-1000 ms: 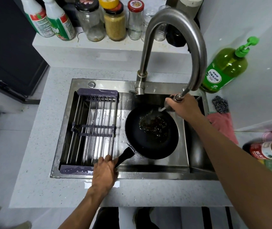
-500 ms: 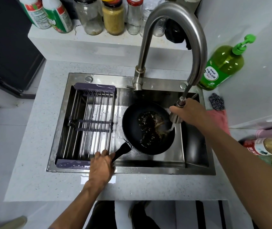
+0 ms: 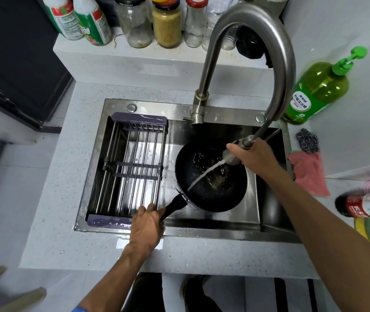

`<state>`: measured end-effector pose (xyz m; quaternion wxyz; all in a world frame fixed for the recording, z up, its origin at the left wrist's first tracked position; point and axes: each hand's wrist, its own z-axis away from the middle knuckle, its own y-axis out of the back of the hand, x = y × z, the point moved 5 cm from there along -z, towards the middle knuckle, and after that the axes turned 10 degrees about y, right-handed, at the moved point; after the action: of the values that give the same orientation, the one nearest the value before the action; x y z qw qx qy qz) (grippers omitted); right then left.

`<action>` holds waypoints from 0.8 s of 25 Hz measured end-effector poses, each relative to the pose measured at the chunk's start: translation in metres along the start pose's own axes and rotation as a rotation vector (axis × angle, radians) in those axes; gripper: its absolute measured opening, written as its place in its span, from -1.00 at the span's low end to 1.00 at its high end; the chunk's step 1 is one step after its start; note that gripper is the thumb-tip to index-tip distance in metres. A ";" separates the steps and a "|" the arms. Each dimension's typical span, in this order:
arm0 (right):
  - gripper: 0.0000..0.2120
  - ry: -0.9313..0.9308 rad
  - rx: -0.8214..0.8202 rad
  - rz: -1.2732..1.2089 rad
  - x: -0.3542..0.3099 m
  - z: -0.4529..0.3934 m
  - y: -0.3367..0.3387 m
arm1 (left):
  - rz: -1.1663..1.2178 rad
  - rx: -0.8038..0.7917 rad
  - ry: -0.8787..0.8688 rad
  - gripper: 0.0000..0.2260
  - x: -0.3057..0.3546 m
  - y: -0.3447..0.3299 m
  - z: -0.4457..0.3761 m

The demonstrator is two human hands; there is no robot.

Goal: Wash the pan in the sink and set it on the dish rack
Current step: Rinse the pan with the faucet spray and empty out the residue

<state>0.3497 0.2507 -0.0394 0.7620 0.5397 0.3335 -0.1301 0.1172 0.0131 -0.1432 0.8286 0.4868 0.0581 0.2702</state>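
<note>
The black pan (image 3: 211, 176) sits in the sink (image 3: 202, 226), handle toward the near left, clasped by the left hand (image 3: 145, 224). The right hand (image 3: 256, 154) clutches the spray head (image 3: 233, 157), wetting it. The dish rack (image 3: 127, 167) lies just left.

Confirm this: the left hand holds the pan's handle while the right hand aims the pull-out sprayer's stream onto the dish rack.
One thing is wrong. In the head view the stream from the sprayer in the right hand lands inside the pan, not on the dish rack. The rest holds: the left hand holds the pan's handle.
</note>
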 end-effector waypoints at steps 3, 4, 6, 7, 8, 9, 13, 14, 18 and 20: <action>-0.53 -0.043 -0.011 0.061 0.007 0.007 0.001 | -0.011 0.018 -0.014 -0.62 0.000 -0.001 0.001; -0.52 -0.033 -0.045 0.001 0.002 0.011 -0.010 | -0.011 0.020 -0.020 -0.61 0.001 -0.001 0.002; -0.53 -0.029 -0.040 -0.143 -0.012 0.007 -0.023 | -0.003 0.003 -0.028 -0.61 0.001 -0.001 0.001; -0.54 -0.034 0.003 -0.166 -0.014 0.000 -0.021 | -0.002 -0.006 -0.026 -0.62 0.000 -0.002 0.000; -0.55 -0.048 0.051 -0.159 -0.011 -0.008 -0.015 | 0.006 -0.014 -0.015 -0.62 -0.001 -0.003 -0.001; -0.55 -0.066 0.081 -0.121 -0.007 -0.013 -0.009 | 0.025 -0.015 -0.001 -0.63 -0.003 -0.005 -0.001; -0.58 -0.112 0.056 -0.213 -0.001 -0.017 -0.018 | 0.051 -0.010 0.008 -0.60 -0.003 -0.008 -0.002; -0.61 -0.122 0.090 -0.284 -0.005 -0.020 -0.019 | 0.043 -0.021 0.007 -0.61 -0.002 -0.007 -0.002; -0.69 -0.176 0.156 -0.454 -0.011 -0.029 -0.018 | 0.032 -0.015 0.016 -0.64 -0.002 -0.005 -0.003; -0.76 -0.165 0.165 -0.466 -0.011 -0.026 -0.018 | 0.033 -0.016 0.010 -0.66 0.000 -0.002 -0.001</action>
<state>0.3216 0.2656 -0.0505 0.6895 0.4963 0.3738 -0.3722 0.1178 0.0127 -0.1453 0.8275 0.4799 0.0519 0.2867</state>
